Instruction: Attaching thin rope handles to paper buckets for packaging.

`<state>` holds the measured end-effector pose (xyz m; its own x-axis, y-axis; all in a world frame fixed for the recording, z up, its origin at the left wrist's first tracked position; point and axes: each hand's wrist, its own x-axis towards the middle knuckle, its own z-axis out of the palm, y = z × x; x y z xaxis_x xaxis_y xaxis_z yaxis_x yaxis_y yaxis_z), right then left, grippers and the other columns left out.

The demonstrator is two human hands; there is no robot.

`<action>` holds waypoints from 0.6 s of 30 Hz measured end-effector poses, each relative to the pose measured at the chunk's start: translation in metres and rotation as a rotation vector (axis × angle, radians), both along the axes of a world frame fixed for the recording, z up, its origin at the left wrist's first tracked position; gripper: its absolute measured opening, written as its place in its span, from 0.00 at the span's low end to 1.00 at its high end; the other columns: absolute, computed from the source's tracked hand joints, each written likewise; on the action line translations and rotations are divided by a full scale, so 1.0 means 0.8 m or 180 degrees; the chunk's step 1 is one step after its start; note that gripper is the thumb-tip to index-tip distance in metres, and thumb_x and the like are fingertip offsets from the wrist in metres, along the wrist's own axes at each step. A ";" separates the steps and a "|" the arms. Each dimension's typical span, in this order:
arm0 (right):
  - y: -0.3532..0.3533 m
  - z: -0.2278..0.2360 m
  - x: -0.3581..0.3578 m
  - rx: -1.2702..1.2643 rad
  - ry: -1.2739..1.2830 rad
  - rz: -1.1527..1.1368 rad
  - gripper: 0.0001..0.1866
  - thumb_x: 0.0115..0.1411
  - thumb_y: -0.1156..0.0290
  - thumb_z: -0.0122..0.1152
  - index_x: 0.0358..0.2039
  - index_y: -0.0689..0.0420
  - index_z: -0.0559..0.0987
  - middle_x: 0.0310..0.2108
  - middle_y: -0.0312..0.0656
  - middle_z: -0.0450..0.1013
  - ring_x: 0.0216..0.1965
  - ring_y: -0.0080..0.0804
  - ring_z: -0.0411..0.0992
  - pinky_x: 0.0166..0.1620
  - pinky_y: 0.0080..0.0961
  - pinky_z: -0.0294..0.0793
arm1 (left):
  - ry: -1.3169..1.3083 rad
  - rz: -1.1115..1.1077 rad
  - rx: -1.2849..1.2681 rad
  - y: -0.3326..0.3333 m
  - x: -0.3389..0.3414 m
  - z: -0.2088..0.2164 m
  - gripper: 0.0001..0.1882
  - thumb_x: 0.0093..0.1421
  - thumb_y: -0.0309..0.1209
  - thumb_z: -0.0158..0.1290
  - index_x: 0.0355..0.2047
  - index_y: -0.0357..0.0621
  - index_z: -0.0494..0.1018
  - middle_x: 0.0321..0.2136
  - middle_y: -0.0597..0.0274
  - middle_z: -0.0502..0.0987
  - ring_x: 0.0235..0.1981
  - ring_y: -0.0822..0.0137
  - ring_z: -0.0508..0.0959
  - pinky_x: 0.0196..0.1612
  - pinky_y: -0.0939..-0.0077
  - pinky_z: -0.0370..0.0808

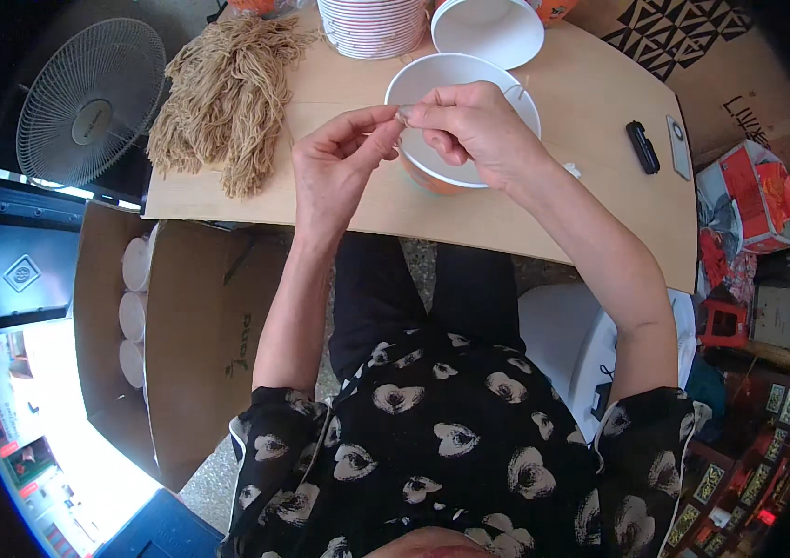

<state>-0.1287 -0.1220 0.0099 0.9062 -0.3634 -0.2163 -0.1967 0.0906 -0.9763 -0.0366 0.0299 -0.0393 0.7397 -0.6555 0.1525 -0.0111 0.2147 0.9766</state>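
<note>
Above the mouth of a white paper bucket (441, 70), my two hands meet at the fingertips. Thumb and index finger of my left hand (332, 172) are pinched together. My right hand (483, 135) pinches at the same spot, its other fingers curled in. Whatever lies between the fingertips is too small to make out. A thin pale loop (514, 90) shows at the bucket's far right rim, just beyond my right hand. The lower outside of the bucket looks orange.
A heap of tan strings (223, 102) lies on the wooden table (348, 200) at left. Behind stand stacked paper buckets (372, 28) and a tipped one (488, 33). A black clip-like object (642, 147) lies right. A fan (91, 107) and an open carton (200, 344) flank the left.
</note>
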 end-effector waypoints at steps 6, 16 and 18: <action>0.004 0.001 0.001 0.0041 0.0000 -0.0014 0.09 0.61 0.70 0.62 0.27 0.61 0.77 0.16 0.30 0.65 0.15 0.14 0.58 0.18 0.14 0.54 | 0.0028 -0.0081 0.0064 0.006 0.009 0.004 0.12 0.60 0.29 0.61 0.43 0.35 0.80 0.29 0.64 0.82 0.29 0.77 0.79 0.33 0.85 0.74; -0.006 0.004 0.003 0.0013 -0.0109 -0.0122 0.10 0.63 0.67 0.62 0.30 0.61 0.77 0.18 0.28 0.63 0.16 0.12 0.56 0.19 0.12 0.52 | 0.0118 -0.0374 0.0085 0.005 0.014 0.008 0.14 0.60 0.29 0.61 0.45 0.36 0.79 0.31 0.63 0.82 0.29 0.77 0.80 0.35 0.83 0.75; -0.012 0.003 0.005 -0.0056 -0.0352 -0.0072 0.09 0.63 0.71 0.60 0.29 0.64 0.79 0.18 0.31 0.67 0.17 0.14 0.60 0.18 0.15 0.56 | -0.0007 -0.0452 0.0246 0.004 0.014 0.013 0.15 0.60 0.29 0.61 0.46 0.35 0.78 0.32 0.63 0.82 0.29 0.77 0.80 0.35 0.83 0.75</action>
<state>-0.1251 -0.1312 0.0127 0.9157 -0.3869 -0.1089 -0.0859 0.0764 -0.9934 -0.0257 0.0328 -0.0293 0.6385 -0.7632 0.0992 0.0117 0.1385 0.9903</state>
